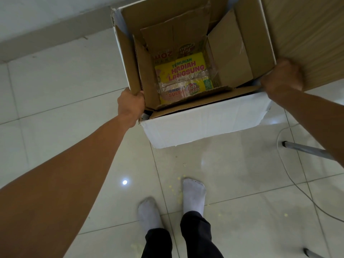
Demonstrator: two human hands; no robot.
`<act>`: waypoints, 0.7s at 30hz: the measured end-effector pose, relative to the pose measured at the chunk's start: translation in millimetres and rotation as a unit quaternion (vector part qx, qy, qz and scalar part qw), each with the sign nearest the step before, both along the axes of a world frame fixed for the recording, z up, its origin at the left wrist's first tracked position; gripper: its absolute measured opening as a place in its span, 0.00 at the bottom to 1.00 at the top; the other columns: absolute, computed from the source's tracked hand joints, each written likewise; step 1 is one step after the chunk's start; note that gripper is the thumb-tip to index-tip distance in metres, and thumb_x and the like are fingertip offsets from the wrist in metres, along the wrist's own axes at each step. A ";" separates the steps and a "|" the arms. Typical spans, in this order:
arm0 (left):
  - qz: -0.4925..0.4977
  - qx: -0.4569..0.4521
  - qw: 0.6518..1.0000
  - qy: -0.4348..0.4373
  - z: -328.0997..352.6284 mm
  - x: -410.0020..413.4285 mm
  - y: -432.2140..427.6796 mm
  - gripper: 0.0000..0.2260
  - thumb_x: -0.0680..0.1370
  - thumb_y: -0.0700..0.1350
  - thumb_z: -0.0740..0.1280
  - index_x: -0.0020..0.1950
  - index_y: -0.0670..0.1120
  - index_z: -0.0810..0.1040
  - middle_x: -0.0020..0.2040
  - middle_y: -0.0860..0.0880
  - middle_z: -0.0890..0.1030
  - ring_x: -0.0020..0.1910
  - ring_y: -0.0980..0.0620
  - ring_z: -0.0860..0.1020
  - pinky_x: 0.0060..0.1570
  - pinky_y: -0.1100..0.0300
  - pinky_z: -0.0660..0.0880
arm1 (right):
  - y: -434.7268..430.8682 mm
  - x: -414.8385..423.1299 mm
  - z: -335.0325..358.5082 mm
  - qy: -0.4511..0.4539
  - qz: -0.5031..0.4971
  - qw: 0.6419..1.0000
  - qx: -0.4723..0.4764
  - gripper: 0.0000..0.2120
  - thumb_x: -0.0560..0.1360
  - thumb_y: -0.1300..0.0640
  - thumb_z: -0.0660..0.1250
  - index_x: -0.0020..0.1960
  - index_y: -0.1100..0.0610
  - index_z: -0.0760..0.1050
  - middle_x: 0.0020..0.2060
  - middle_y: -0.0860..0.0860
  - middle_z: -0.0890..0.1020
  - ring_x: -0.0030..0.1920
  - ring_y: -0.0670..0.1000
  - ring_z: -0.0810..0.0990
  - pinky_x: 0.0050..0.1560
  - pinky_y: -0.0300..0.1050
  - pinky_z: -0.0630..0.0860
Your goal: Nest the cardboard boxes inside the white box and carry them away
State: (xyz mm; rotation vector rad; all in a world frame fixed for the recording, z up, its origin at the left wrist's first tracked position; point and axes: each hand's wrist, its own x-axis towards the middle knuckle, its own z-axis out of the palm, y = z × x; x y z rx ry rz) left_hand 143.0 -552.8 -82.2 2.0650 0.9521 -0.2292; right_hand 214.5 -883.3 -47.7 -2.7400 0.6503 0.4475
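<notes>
The white box [202, 121] hangs above the tiled floor, open side up, its near white wall facing me. A brown cardboard box [230, 53] sits nested inside it with its flaps standing up. At the bottom lies a yellow printed carton [181, 69] with red and green lettering. My left hand [131, 104] grips the left rim at the near corner, fingers curled over the edge. My right hand [282, 76] grips the right near corner of the rim. Both arms are stretched out.
A wooden tabletop [307, 34] lies right behind the box at the upper right. Metal chair legs [305, 148] and a thin white cable [290, 175] are on the floor at the right. My socked feet [193, 194] stand below the box. A white wall base runs at the upper left.
</notes>
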 end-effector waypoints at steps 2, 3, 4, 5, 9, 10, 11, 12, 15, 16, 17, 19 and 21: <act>-0.007 -0.001 1.000 0.003 0.6 -1.3 1.4 0.07 0.76 0.47 0.64 0.51 0.47 0.75 0.42 0.50 0.78 0.36 0.54 0.76 0.31 0.64 0.70 | 0.9 -1.8 0.8 0.003 -0.003 1.000 -0.002 0.23 0.72 0.58 0.71 0.63 0.62 0.69 0.58 0.63 0.77 0.55 0.64 0.78 0.49 0.52 0.74; -0.010 0.000 1.000 0.005 1.2 -2.2 2.2 0.08 0.75 0.48 0.64 0.52 0.47 0.75 0.44 0.49 0.78 0.38 0.53 0.77 0.33 0.63 0.70 | 2.0 -2.8 1.8 0.004 -0.005 1.000 -0.002 0.24 0.72 0.57 0.71 0.64 0.62 0.69 0.58 0.63 0.77 0.56 0.64 0.78 0.49 0.53 0.74; -0.012 0.001 1.000 0.006 1.1 -3.2 3.4 0.08 0.75 0.48 0.64 0.52 0.47 0.75 0.45 0.49 0.79 0.39 0.51 0.77 0.34 0.62 0.71 | 2.6 -3.5 2.0 0.004 -0.006 1.000 -0.002 0.24 0.72 0.57 0.71 0.65 0.61 0.68 0.59 0.63 0.77 0.56 0.64 0.77 0.49 0.53 0.74; -0.014 0.001 1.000 0.009 2.1 -4.9 4.1 0.08 0.75 0.48 0.65 0.52 0.46 0.75 0.46 0.49 0.79 0.40 0.51 0.77 0.35 0.62 0.71 | 3.8 -4.5 3.5 0.004 -0.009 1.000 -0.001 0.25 0.72 0.57 0.71 0.65 0.61 0.67 0.59 0.63 0.76 0.56 0.64 0.77 0.48 0.53 0.73; -0.021 0.008 1.000 0.003 5.3 -15.4 4.1 0.10 0.75 0.47 0.65 0.55 0.46 0.74 0.44 0.50 0.77 0.36 0.56 0.74 0.29 0.67 0.67 | 6.3 -9.2 10.9 0.003 -0.013 1.000 -0.011 0.27 0.72 0.57 0.70 0.66 0.59 0.64 0.58 0.62 0.76 0.55 0.65 0.77 0.44 0.52 0.70; -0.021 0.013 1.000 -0.002 5.5 -18.1 3.9 0.09 0.76 0.47 0.65 0.54 0.46 0.74 0.43 0.52 0.76 0.34 0.59 0.73 0.27 0.69 0.65 | 6.7 -11.1 12.7 0.000 -0.011 1.000 -0.016 0.27 0.72 0.57 0.70 0.66 0.59 0.63 0.58 0.62 0.76 0.55 0.65 0.77 0.44 0.52 0.69; -0.020 0.016 1.000 -0.005 7.0 -20.6 3.9 0.09 0.76 0.47 0.65 0.54 0.46 0.74 0.43 0.52 0.76 0.34 0.60 0.72 0.25 0.71 0.64 | 7.7 -13.1 14.7 -0.006 -0.007 1.000 -0.019 0.26 0.72 0.57 0.69 0.66 0.59 0.63 0.57 0.62 0.76 0.54 0.65 0.77 0.44 0.52 0.69; -0.017 0.018 1.000 -0.008 7.6 -22.5 4.5 0.10 0.76 0.48 0.65 0.55 0.46 0.74 0.44 0.51 0.76 0.34 0.60 0.72 0.24 0.72 0.63 | 8.1 -14.4 15.7 -0.012 -0.002 1.000 -0.022 0.26 0.72 0.58 0.69 0.66 0.60 0.63 0.57 0.63 0.76 0.54 0.65 0.77 0.43 0.53 0.69; -0.015 0.034 0.999 -0.014 15.0 -27.4 3.9 0.13 0.77 0.49 0.64 0.57 0.43 0.73 0.48 0.48 0.78 0.38 0.54 0.74 0.27 0.69 0.64 | 13.6 -18.4 21.6 -0.017 0.015 0.999 -0.029 0.29 0.72 0.59 0.67 0.69 0.59 0.59 0.58 0.63 0.75 0.54 0.65 0.76 0.46 0.56 0.72; -0.019 0.039 0.999 -0.018 14.6 -28.5 4.0 0.13 0.77 0.50 0.64 0.57 0.43 0.73 0.50 0.47 0.77 0.40 0.52 0.75 0.29 0.67 0.64 | 15.5 -19.0 22.4 -0.019 0.021 0.999 -0.028 0.30 0.72 0.60 0.67 0.71 0.59 0.58 0.59 0.63 0.75 0.55 0.65 0.76 0.47 0.57 0.72; -0.019 0.039 0.999 -0.015 20.8 -31.4 3.1 0.14 0.77 0.50 0.64 0.58 0.43 0.72 0.52 0.46 0.77 0.44 0.51 0.76 0.32 0.66 0.66 | 18.3 -20.5 25.1 -0.025 0.025 0.999 -0.026 0.31 0.72 0.60 0.66 0.71 0.58 0.57 0.59 0.63 0.74 0.55 0.65 0.76 0.48 0.57 0.72; -0.027 0.041 0.999 -0.008 27.9 -36.2 3.4 0.21 0.78 0.51 0.63 0.68 0.43 0.68 0.63 0.46 0.74 0.59 0.47 0.74 0.49 0.63 0.69 | 24.8 -23.2 30.2 -0.036 0.031 0.999 -0.011 0.32 0.72 0.61 0.66 0.73 0.58 0.55 0.61 0.62 0.74 0.56 0.64 0.75 0.48 0.57 0.72; -0.029 0.036 0.999 -0.013 36.0 -42.8 6.3 0.26 0.79 0.52 0.63 0.73 0.43 0.61 0.72 0.45 0.67 0.69 0.46 0.66 0.63 0.58 0.64 | 34.9 -26.6 36.8 -0.049 0.040 0.998 -0.002 0.33 0.72 0.60 0.66 0.73 0.58 0.54 0.63 0.62 0.72 0.59 0.64 0.75 0.52 0.58 0.73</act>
